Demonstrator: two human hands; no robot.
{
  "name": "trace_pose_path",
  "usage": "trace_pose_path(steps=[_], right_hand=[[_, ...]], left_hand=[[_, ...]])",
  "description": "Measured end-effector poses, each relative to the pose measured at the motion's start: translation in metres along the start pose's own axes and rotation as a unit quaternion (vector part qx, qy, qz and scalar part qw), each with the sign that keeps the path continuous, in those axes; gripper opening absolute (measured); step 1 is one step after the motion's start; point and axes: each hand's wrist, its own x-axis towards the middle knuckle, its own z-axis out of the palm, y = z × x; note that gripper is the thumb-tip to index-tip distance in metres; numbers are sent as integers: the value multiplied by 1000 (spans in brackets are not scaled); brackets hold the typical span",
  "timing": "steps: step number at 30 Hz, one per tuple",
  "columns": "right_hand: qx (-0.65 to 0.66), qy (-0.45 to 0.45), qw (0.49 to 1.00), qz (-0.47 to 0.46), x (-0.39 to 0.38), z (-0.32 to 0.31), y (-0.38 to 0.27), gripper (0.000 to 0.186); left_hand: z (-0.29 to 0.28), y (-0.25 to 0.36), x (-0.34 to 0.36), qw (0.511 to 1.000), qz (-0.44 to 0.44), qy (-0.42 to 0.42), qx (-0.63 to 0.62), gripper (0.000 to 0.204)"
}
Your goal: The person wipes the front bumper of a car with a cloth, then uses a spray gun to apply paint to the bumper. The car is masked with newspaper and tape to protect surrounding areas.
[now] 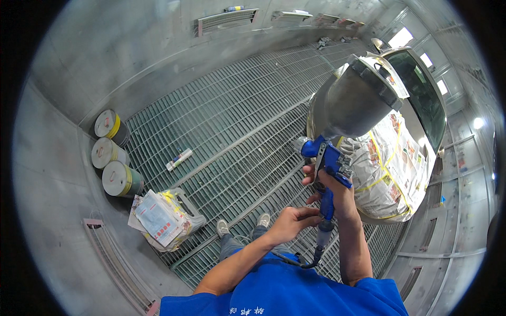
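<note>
Head view, left to right: three rolls of masking paper [113,158] stand on end against the booth wall, a small tube [179,159] lies on the floor grate [232,121], and a jug wrapped in paper and yellow tape [167,217] sits near the person's shoes. Left hand [290,221] sits low, fingers [308,212] curled together and touching the base of the spray gun's handle, right by the air hose fitting [322,231]; whether they pinch the fitting I cannot tell. Right hand [337,197] is clamped on the blue spray gun [329,163], fingers [310,176] wrapped round the grip, metal cup [353,100] up and tilted away. Gun is held mid-air over the grate, just beside the car [416,100], whose rear is masked in newspaper [390,168]. Judgement: best to keep the right grip firm and the cup upright while the left works at the hose end, with the hose [295,260] slack and clear of the masked panel.
</note>
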Motion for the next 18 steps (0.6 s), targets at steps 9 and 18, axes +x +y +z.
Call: trace_pose_path(steps=[9,18], right_hand=[[-91,-22,994,-53,-3,-23,17,31],[-562,41,758,-328,-17,-35,-44,26]], left_hand=[[31,-20,2,996,29,-71,-50,36],[24,-3,2,996,31,-76,34,39]])
